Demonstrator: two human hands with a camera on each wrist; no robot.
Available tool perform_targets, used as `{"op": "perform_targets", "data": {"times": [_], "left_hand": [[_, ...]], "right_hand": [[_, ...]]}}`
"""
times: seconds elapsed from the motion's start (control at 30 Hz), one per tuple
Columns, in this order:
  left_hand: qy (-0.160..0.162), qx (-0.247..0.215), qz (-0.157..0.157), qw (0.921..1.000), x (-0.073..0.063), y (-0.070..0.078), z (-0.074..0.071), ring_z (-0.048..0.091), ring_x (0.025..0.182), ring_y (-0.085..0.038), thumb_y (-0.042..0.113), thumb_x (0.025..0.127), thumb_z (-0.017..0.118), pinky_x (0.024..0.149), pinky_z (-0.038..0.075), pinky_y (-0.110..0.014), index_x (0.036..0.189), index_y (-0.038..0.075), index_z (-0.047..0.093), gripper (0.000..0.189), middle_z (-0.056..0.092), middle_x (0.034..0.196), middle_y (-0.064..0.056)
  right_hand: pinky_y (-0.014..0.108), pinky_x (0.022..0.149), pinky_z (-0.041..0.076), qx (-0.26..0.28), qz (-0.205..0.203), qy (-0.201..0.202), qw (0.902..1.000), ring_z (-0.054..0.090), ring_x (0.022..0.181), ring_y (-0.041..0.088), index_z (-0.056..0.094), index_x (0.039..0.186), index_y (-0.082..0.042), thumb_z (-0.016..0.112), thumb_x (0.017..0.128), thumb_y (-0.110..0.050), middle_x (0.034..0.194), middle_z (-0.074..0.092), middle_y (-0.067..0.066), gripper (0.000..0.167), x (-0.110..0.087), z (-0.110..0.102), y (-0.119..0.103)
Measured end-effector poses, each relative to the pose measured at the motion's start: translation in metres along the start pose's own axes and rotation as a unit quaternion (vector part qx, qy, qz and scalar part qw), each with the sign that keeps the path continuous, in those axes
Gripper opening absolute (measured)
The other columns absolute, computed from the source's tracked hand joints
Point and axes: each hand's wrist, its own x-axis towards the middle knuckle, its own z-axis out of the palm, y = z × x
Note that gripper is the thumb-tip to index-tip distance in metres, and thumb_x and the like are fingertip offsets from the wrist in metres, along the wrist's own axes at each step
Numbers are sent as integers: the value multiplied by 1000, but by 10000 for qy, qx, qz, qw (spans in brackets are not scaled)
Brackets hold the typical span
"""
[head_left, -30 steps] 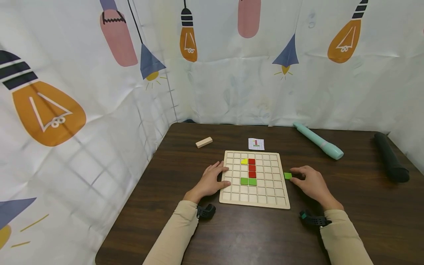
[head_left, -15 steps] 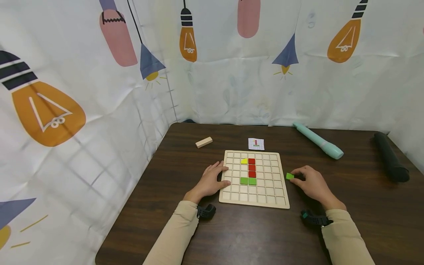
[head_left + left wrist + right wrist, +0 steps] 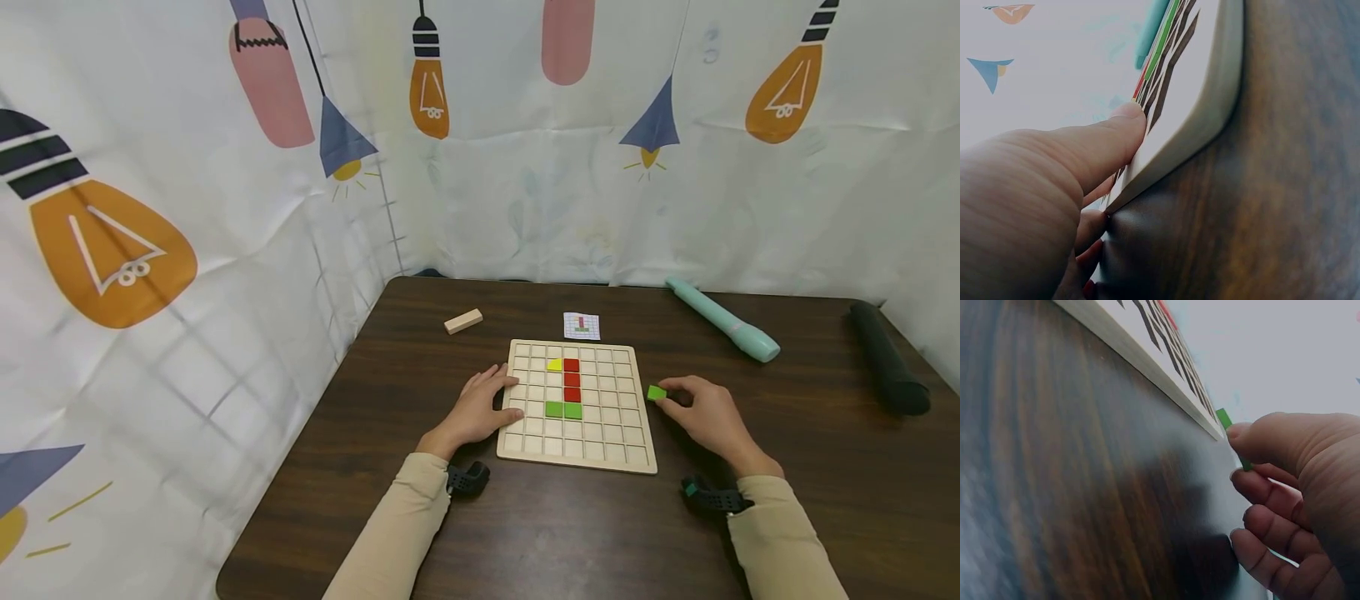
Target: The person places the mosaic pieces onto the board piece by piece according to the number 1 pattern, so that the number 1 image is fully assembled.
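A square pale wooden grid board [image 3: 536,444] lies on the dark table. My left hand [image 3: 472,414] rests at its left edge, thumb and forefinger extended onto the top face; the left wrist view shows the thumb [image 3: 1125,134] lying over the rim. Just beyond the right edge, my right hand [image 3: 705,412] pinches a green square tile [image 3: 656,392] between thumb and forefinger. The right wrist view shows this tile [image 3: 1224,417] nearly edge-on. Set in the grid are a yellow piece [image 3: 554,365], a column of red tiles [image 3: 572,379] and two green tiles [image 3: 563,410] side by side.
A small printed pattern card [image 3: 581,326] lies behind the board. Left of it is a plain wooden block [image 3: 463,321]. At the back right lie a mint-green tube-like object [image 3: 723,321] and a dark cylinder [image 3: 888,358]. A patterned curtain [image 3: 487,200] hangs behind the table.
The green tile has turned in the right fingers and shifted a little away from the board's edge. My left hand and the board look the same.
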Motion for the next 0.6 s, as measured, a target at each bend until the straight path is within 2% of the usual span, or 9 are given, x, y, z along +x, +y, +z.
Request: {"op": "perform_targets", "data": {"times": [0.17,0.4,0.6], "left_hand": [[-9,30,-14,10000,0,1,0,17,149,-28,31,93,68,120,8,-50,142,9,51,56,27,159,-12],[-6,51,-42,10000,0,2,-1,17,149,-28,31,93,68,120,8,-49,142,9,51,56,28,159,-12],[4,40,-66,10000,-1,2,0,17,149,-28,31,93,68,120,8,-50,142,9,51,56,28,159,-11]], "right_hand": [[29,56,39,39,-184,24,9998,47,70,18,71,113,-6,71,90,-19,97,65,10,27,0,5,-10],[29,59,39,358,-462,-355,9977,47,73,16,71,113,-8,72,90,-18,100,63,5,25,0,16,-29],[29,60,40,371,-661,-338,9966,47,73,15,72,109,-11,74,87,-17,101,63,3,23,0,28,-38]]}}
